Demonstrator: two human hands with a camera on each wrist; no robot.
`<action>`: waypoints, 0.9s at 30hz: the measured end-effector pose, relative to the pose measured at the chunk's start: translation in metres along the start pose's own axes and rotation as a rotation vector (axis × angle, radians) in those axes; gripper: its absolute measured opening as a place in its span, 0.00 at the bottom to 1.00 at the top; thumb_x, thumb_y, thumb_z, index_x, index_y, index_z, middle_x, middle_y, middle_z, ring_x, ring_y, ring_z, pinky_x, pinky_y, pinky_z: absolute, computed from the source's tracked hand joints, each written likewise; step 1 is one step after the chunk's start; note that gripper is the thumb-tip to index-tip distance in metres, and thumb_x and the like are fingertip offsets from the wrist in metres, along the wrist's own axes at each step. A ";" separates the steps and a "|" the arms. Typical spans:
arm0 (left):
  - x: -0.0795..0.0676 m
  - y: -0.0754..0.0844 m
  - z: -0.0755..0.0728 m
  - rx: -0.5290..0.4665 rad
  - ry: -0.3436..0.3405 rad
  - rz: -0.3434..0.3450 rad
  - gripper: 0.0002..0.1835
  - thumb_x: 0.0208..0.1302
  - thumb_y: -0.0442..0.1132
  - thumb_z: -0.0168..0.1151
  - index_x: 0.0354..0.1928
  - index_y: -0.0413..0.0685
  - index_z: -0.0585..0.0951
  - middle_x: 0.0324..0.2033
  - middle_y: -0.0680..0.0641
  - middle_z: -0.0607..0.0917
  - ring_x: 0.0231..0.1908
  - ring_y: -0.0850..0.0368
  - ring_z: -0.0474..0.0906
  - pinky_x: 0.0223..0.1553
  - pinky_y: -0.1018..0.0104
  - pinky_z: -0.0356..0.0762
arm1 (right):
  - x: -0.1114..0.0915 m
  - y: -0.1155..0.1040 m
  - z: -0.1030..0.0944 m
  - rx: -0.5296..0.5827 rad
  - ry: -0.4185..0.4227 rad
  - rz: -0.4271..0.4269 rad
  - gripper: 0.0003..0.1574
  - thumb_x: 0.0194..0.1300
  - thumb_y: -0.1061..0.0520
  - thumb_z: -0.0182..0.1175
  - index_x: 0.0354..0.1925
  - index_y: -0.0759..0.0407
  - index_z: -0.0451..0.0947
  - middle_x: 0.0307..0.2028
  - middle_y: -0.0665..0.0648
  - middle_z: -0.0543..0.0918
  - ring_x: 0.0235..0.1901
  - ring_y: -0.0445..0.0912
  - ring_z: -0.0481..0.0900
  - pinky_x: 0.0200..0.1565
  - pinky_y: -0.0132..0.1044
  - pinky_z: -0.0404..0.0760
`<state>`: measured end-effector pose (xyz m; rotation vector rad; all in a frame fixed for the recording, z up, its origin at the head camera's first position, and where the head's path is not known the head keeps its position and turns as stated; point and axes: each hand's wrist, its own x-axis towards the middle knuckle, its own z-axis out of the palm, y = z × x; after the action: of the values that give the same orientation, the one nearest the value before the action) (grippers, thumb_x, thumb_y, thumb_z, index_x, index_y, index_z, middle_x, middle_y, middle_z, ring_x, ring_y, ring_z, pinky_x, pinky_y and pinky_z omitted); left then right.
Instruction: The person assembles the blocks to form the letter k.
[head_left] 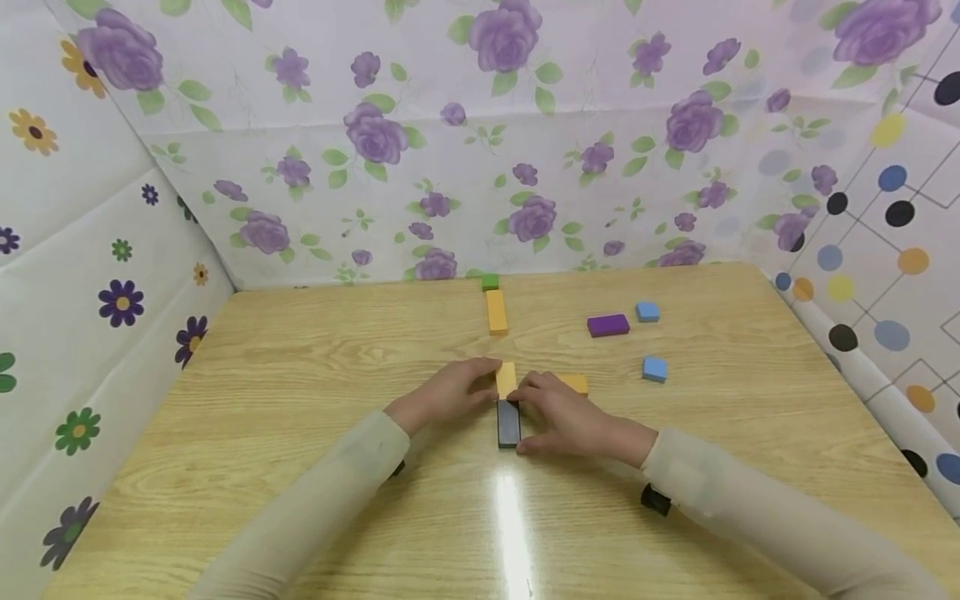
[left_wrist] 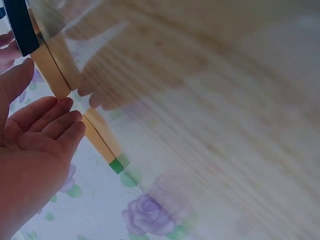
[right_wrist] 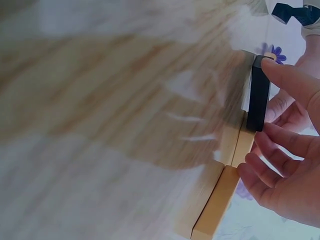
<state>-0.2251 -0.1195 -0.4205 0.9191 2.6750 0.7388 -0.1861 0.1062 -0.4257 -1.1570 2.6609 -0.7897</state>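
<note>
A black rectangular block (head_left: pixel 508 423) lies in line with a light orange block (head_left: pixel 507 380), end to end. My right hand (head_left: pixel 573 418) pinches the black block lengthwise, thumb at its near end and fingertips at its far end, as the right wrist view shows. My left hand (head_left: pixel 448 392) holds the light orange block from the left, fingertips at its far end and thumb by the end near the black block. Another orange block (head_left: pixel 575 384) lies just behind my right hand, partly hidden by it; in the right wrist view this orange block (right_wrist: pixel 216 205) is beside my fingertips.
Farther back on the wooden table (head_left: pixel 337 333), an orange block (head_left: pixel 497 312) lies behind a small green block (head_left: pixel 490 282) by the flowered cloth (head_left: pixel 300 208). To the right are a purple block (head_left: pixel 608 325) and two small blue blocks, one back (head_left: pixel 647 312) and one nearer (head_left: pixel 655 369).
</note>
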 end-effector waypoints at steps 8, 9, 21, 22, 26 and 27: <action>0.000 -0.002 0.000 0.005 0.021 0.014 0.25 0.68 0.39 0.60 0.64 0.39 0.72 0.64 0.41 0.73 0.66 0.46 0.65 0.68 0.55 0.60 | 0.001 -0.002 -0.002 -0.025 -0.016 0.023 0.39 0.52 0.45 0.74 0.58 0.60 0.75 0.48 0.53 0.75 0.46 0.43 0.69 0.47 0.38 0.74; -0.001 -0.003 0.000 0.005 0.023 0.016 0.25 0.68 0.39 0.60 0.64 0.39 0.72 0.64 0.41 0.72 0.66 0.46 0.64 0.68 0.54 0.59 | 0.001 -0.002 -0.002 -0.029 -0.016 0.021 0.39 0.52 0.45 0.74 0.58 0.60 0.75 0.48 0.53 0.75 0.46 0.43 0.69 0.47 0.39 0.74; -0.002 -0.003 0.000 -0.010 -0.005 0.011 0.28 0.69 0.40 0.59 0.67 0.38 0.67 0.67 0.39 0.67 0.68 0.45 0.60 0.69 0.54 0.57 | -0.001 -0.001 -0.004 -0.050 0.004 0.022 0.44 0.51 0.43 0.74 0.60 0.63 0.74 0.50 0.56 0.75 0.46 0.44 0.69 0.47 0.40 0.75; -0.002 -0.002 0.000 -0.014 -0.007 0.009 0.28 0.69 0.40 0.58 0.68 0.38 0.67 0.67 0.39 0.67 0.68 0.45 0.60 0.69 0.54 0.57 | -0.002 -0.001 -0.004 -0.048 0.007 0.021 0.44 0.51 0.43 0.74 0.60 0.63 0.74 0.50 0.56 0.75 0.46 0.45 0.69 0.47 0.40 0.75; -0.001 -0.001 0.000 -0.016 -0.005 0.009 0.28 0.70 0.41 0.57 0.68 0.38 0.67 0.67 0.39 0.67 0.68 0.45 0.61 0.69 0.54 0.58 | -0.002 0.000 -0.003 -0.034 0.017 0.023 0.42 0.52 0.43 0.74 0.59 0.63 0.74 0.50 0.56 0.75 0.46 0.45 0.69 0.47 0.40 0.75; -0.001 -0.001 0.000 -0.011 -0.007 0.002 0.28 0.70 0.41 0.57 0.68 0.38 0.66 0.68 0.40 0.67 0.68 0.46 0.61 0.69 0.55 0.58 | -0.002 0.000 -0.003 -0.030 0.018 0.025 0.42 0.52 0.43 0.74 0.58 0.63 0.75 0.50 0.56 0.75 0.46 0.45 0.70 0.47 0.41 0.75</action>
<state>-0.2247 -0.1207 -0.4212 0.9203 2.6618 0.7486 -0.1855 0.1085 -0.4233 -1.1272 2.7055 -0.7625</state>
